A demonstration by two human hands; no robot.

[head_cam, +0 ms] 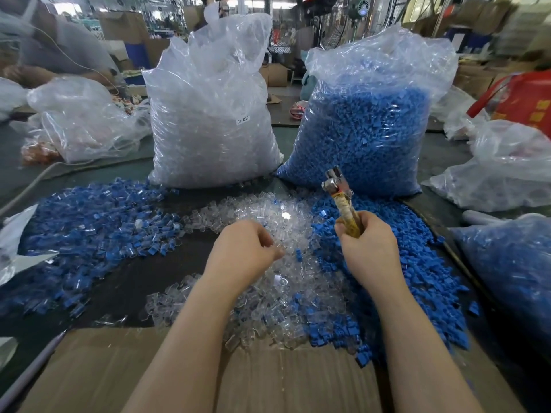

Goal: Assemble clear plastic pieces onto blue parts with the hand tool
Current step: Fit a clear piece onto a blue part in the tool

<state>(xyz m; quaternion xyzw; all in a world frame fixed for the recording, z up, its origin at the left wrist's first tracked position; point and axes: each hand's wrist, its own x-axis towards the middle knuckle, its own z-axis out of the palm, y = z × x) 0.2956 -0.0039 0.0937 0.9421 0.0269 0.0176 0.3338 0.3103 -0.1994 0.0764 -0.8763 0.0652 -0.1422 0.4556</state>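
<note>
Cardboard (pixel 125 374): nearest us, flat under both forearms.
Left hand (pixel 246 248): fingers curled over the clear pieces (pixel 268 281); we cannot tell whether they pinch one.
Right hand (pixel 368 248): clenched round the hand tool (pixel 343 201), centre-right; long axis runs near to far, metal head pointing away and slightly left.
Blue parts (pixel 417 281): heaped right of the clear pile.
Far: bag of clear pieces (pixel 208 114) left, bag of blue parts (pixel 372 114) right.

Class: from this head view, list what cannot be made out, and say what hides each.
- Left hand: whether its curled fingers pinch a clear piece; its back hides them.
- Taped-handle metal hand tool: jaw opening, too small.
- White label on the clear-pieces bag: text too small.
</note>
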